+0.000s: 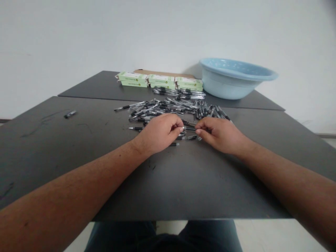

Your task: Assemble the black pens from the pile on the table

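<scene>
Dark pen, pinched in the fingertips of both left hand and right hand, is at the near side of the pen pile. Beyond the pile, a neater batch of pens seems done; the jumbled pile seems left.

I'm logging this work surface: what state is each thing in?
Black pen: held sideways between both hands
Left hand: pinching the pen
Right hand: pinching the same pen
Loose pens: heaped
Pen part: lying apart
Green boxes: stacked two high
Blue basin: upright, inner floor hidden
Tabletop: dark-streaked
</scene>
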`<state>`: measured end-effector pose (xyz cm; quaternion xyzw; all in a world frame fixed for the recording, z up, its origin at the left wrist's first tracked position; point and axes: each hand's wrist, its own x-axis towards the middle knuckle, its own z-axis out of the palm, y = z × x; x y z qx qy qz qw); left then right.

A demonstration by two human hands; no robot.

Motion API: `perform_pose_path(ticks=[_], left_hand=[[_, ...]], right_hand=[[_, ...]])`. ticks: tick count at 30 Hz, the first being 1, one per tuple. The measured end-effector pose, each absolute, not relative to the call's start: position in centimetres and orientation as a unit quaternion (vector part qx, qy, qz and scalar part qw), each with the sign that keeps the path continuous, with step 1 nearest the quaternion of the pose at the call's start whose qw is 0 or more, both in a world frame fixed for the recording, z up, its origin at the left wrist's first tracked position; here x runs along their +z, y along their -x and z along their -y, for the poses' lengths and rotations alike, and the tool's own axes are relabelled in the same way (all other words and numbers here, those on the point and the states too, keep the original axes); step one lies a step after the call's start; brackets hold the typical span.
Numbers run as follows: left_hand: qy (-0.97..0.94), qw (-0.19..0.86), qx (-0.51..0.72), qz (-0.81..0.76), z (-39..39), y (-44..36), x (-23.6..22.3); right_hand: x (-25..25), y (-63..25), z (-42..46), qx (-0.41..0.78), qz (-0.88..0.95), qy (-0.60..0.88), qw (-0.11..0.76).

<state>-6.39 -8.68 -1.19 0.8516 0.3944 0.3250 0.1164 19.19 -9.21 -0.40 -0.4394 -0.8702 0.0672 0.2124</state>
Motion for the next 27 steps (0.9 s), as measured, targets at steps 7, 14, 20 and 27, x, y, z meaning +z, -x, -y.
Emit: perform_pose_path(ticks=[7, 14, 20, 27], left_hand=[[-0.859, 0.104, 0.327, -0.381, 8.64, 6.46, -1.06], [-0.857, 0.111, 0.327, -0.383, 8.64, 6.44, -1.08], [-0.853, 0.112, 0.332, -0.386, 8.64, 6.42, -1.18], [-0.857, 0.119, 0.332, -0.375, 8.71, 6.41, -1.14]], right_hand=[[-0.02, -19.01, 9.49, 0.098, 0.876, 0.424, 0.21], [-0.05, -19.07, 9.62, 0.105, 0.843, 0.462, 0.254], [0.18, -19.11, 9.52, 0.069, 0.875, 0.427, 0.217], [0.06, -19.04, 9.72, 0.123, 0.852, 0.451, 0.237]])
